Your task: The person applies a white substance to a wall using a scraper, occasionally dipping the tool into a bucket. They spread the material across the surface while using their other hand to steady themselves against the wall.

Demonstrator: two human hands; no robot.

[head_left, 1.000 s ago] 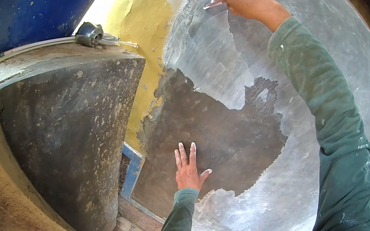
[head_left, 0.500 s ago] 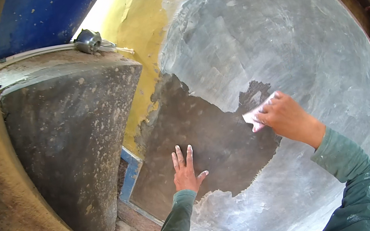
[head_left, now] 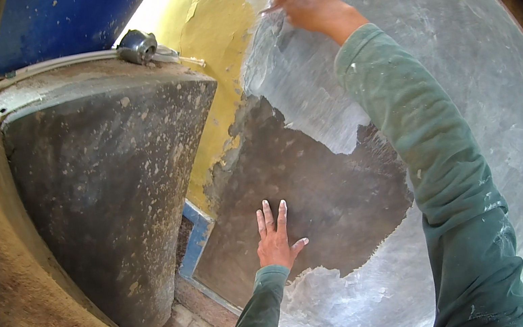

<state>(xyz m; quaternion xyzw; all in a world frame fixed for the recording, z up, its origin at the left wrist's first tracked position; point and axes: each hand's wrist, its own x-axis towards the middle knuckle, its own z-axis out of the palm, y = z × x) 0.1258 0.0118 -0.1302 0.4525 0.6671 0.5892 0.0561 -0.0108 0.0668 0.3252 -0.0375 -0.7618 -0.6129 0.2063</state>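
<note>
Grey plaster lies under the right hand (head_left: 314, 8), whose fingers are bunched round what looks like a thin flat scraper (head_left: 269, 10), seen nearly edge-on and blurred. Half a second ago that hand was lower, at the right side of the dark bare patch (head_left: 322, 202) with the scraper's pinkish-white face showing; now it is high up, at the margin where the grey skim coat (head_left: 459, 70) meets the yellow-painted strip (head_left: 202, 15). It is farther left than one second ago, too. My reading is that the spreading strokes now bear on that upper border rather than on the patch, whose visible outline looks much the same.

Meanwhile the left hand (head_left: 276, 249) has stayed on the patch, empty, palm down and fingers spread, seemingly as a brace. The right green sleeve (head_left: 439, 142) now covers part of the patch's right edge, so any change there cannot be told. Farther left come the blue edging (head_left: 199, 227), then the speckled dark concrete block (head_left: 108, 188) with a dark cylindrical fitting (head_left: 137, 47) on top.
</note>
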